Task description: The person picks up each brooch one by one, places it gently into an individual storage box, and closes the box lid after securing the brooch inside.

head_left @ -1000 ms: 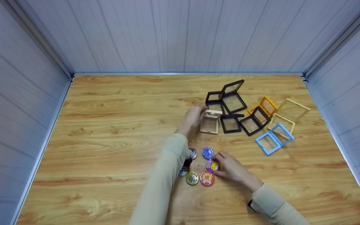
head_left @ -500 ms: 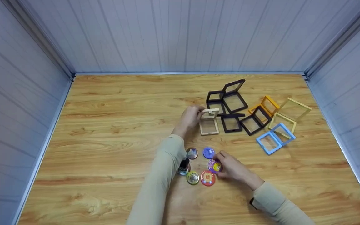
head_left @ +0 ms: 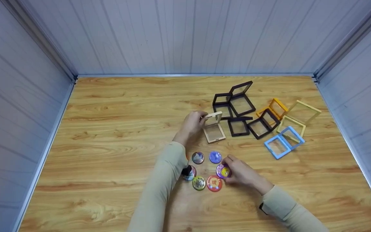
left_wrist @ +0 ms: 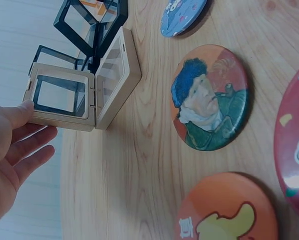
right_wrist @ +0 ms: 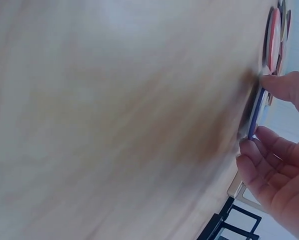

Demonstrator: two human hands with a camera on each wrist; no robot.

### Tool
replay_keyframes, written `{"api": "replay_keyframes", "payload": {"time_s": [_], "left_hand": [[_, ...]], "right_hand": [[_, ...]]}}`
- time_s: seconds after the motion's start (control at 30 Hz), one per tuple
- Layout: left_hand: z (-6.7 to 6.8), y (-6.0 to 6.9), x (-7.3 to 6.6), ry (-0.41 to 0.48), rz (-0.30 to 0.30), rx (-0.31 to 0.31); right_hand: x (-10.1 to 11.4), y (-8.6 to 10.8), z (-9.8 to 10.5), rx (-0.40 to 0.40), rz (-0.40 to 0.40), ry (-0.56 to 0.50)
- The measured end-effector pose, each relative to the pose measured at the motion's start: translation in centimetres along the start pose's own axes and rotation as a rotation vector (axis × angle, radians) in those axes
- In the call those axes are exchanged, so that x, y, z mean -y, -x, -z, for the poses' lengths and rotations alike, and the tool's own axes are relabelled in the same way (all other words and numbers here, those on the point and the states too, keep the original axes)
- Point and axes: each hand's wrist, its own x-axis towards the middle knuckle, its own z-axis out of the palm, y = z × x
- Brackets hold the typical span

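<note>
Pale panelled walls (head_left: 185, 38) stand on three sides of the wood-grained surface (head_left: 114, 145). Across its right half, picture frames sit hinged open: four black frames (head_left: 240, 119) towards the back, a pale yellow frame (head_left: 295, 121) farthest right, a blue frame (head_left: 284, 141) in front of that, and an orange frame (head_left: 279, 103) tucked behind one of the black ones. They hold see-through panes, and the wood shows through. Just left of the black group is the beige frame (head_left: 212, 125), squarish and smooth, its base on the surface, its lid tipped up on two small hinges. The left hand (head_left: 191, 125) pinches the lid's edge between thumb and index, the other fingers (left_wrist: 37, 145) bent loosely behind. In front lie glossy round badges (head_left: 214, 183) in a rough ring, one printed with a pipe-smoking portrait. On the ring's right is the purple badge (head_left: 225, 171) with its yellow figure; the right hand (head_left: 245, 174) pinches its rim between thumb and fingertips.
</note>
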Motion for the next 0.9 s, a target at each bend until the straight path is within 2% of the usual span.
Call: {"api": "replay_keyframes", "payload": {"time_s": [0.23, 0.37, 0.57, 0.7, 0.9], "left_hand": [[0.5, 1.0, 0.2, 0.016, 0.067, 0.023], [0.5, 1.6, 0.3, 0.046, 0.088, 0.016], [0.5, 2.3, 0.6, 0.047, 0.057, -0.027], [0.7, 2.7, 0.7, 0.032, 0.032, -0.063], [0.9, 3.1, 0.9, 0.038, 0.022, -0.074]], "right_hand": [[-0.1, -0.6, 0.6, -0.032, 0.046, 0.025], [-0.1, -1.1, 1.3, -0.042, 0.025, 0.021], [-0.4, -2.1, 2.0, -0.066, 0.015, 0.004], [-0.5, -3.0, 2.4, -0.083, -0.029, -0.027], [-1.0, -4.5, 2.6, -0.110, -0.101, -0.063]]}}
